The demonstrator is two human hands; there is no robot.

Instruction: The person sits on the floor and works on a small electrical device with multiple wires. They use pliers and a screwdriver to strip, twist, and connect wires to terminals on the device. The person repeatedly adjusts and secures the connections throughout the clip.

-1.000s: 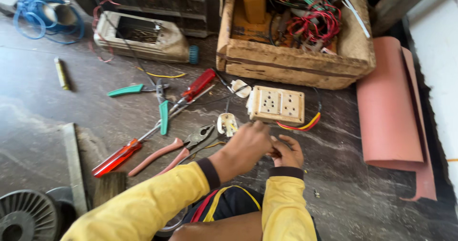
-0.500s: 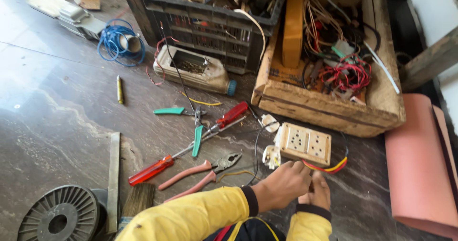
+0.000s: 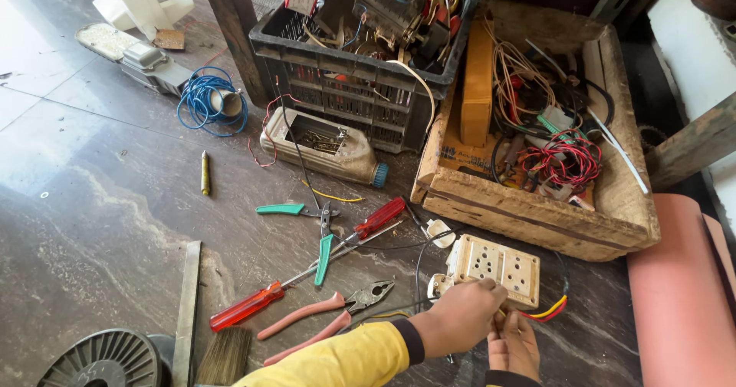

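Currently your left hand (image 3: 460, 318) and right hand (image 3: 515, 346) pinch thin wires at the cream switchboard (image 3: 494, 269) edge. Tugging could, in my judgement, slide it across the floor (image 3: 92, 203) or snap strands.

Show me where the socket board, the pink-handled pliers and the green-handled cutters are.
socket board (image 3: 498, 268): head view, on its cream front face.
pink-handled pliers (image 3: 307, 312): head view, on the upper pink handle.
green-handled cutters (image 3: 323, 259): head view, on the lower green handle.

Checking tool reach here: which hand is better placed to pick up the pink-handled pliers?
Probably the left hand: it is next to the pliers, whereas the right hand sits farther away, pinching wires below the socket board.
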